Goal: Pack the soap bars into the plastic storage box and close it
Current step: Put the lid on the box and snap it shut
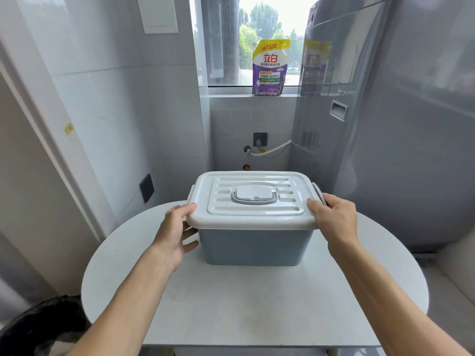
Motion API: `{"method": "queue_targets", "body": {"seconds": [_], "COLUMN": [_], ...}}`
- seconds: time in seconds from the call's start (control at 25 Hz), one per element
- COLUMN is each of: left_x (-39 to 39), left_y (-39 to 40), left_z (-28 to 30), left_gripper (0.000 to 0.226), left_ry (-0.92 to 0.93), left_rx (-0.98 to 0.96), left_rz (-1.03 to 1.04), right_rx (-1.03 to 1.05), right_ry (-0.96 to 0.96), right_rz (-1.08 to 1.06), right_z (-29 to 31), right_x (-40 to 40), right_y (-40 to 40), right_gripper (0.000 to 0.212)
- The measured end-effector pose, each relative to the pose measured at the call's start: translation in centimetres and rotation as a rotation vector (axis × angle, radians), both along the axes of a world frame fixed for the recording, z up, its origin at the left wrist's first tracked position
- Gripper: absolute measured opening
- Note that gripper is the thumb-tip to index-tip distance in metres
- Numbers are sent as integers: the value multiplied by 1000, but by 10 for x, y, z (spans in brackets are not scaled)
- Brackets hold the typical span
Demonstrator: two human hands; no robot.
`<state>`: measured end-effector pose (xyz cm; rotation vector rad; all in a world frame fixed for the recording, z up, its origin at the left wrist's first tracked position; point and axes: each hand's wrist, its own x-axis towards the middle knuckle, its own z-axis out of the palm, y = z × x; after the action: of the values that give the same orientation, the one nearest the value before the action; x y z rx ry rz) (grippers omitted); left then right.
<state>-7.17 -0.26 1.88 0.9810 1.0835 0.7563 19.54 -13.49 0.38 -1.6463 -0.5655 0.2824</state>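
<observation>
A blue-grey storage box [253,246] stands on a round white table [257,304], its white lid [253,201] on top with the grey handle [254,199] lying flat. The left hand [174,232] grips the lid's left edge, thumb on top, and the right hand [334,217] clasps the right edge at the side latch [319,192] (no soap bars can be seen; the box walls are opaque).

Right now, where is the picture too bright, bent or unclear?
Head view: the window is overexposed, so the sky is blank white; wide-angle distortion bows the door frame and walls; a glossy panel mirrors the detergent pouch faintly; the box lid and both hands, left and right, are sharp.
</observation>
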Motion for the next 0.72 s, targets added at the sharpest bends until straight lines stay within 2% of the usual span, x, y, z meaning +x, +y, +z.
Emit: {"method": "queue_targets", "body": {"seconds": [0.12,0.2,0.32,0.48,0.6,0.72], "left_x": [-1,1,4,12,12,15], "left_y": [-2,1,6,0,3,3], "left_z": [-1,-2,-6,-3,-6,-8], "left_gripper": [23,21,39,25,28,40], "left_ry": [-103,-183,-285,-199,-167,-124], "left_rx": [-95,-70,51,267,270,331], "left_rz": [-14,42,251,228,245,248], "right_rx": [-14,6,39,10,-11,-15], "right_ry": [-30,-26,5,-16,-40,-58], "right_rz": [-1,10,15,-1,-17,-30], "right_z": [-2,-4,-6,-8,-8,-11], "right_x": [2,3,4,4,4,6], "right_y": [0,1,2,3,4,6], "right_gripper": [40,41,29,37,42,43]}}
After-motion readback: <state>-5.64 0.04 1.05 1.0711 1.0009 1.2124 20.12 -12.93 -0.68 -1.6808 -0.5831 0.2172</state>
